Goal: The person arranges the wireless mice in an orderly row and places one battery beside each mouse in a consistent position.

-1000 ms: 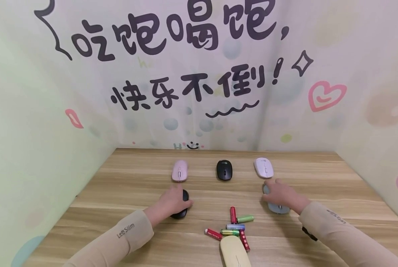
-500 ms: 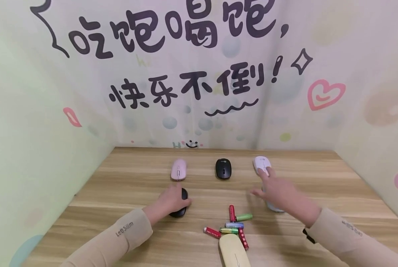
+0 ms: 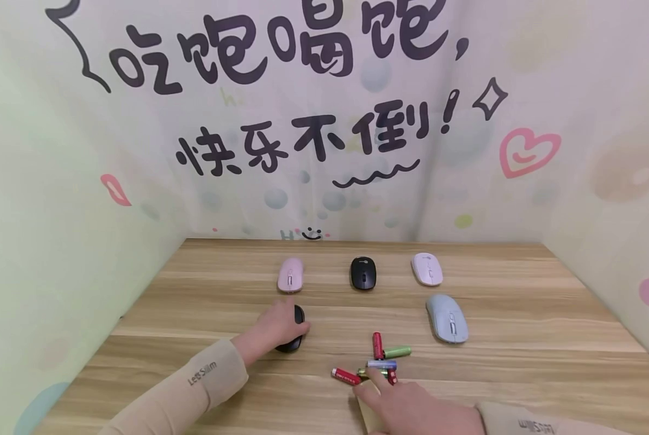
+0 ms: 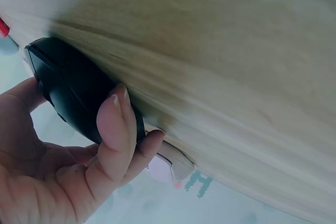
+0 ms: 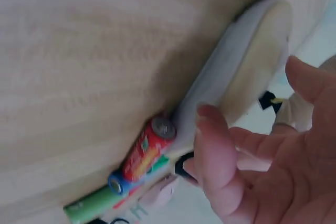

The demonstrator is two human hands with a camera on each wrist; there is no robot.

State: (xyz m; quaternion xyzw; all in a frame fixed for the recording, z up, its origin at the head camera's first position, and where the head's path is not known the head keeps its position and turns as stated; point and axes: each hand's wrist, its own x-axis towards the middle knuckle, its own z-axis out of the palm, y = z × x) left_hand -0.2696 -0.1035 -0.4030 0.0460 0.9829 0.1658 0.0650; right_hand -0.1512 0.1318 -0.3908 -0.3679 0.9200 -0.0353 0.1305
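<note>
The fingers [image 4: 114, 124] of the left hand [image 3: 272, 326] curl along one side of a black computer mouse [image 4: 68, 85] while the thumb lies at the other, so the hand grips it from above on the table [image 3: 520, 344]. The right hand [image 3: 411, 406] is over a cream-yellow mouse [image 5: 257, 69], thumb toward one side and slightly bent fingers toward the other, moderately spread; whether they press on it cannot be told. By the far end of that mouse is a loose cluster of cylindrical batteries: a red battery [image 3: 346, 376] to the left, a green-and-gold battery [image 3: 364, 372] partly behind a right fingertip, a blue battery [image 3: 381, 364] just beyond it, and a second red one [image 3: 392, 377] mostly covered by the right hand. Farther out, a third red one [image 3: 377, 345] points away from the person, with a light-green battery [image 3: 397, 351] just beside its near end. A grey-blue mouse [image 3: 447, 319] sits to the right, beyond the right hand. Along the back stand a pink mouse [image 3: 290, 275], just past the left fingertips, another black one [image 3: 363, 273], and a white mouse [image 3: 427, 269]. Behind them hangs a pale backdrop [image 3: 313, 199] printed with dark Chinese characters.
</note>
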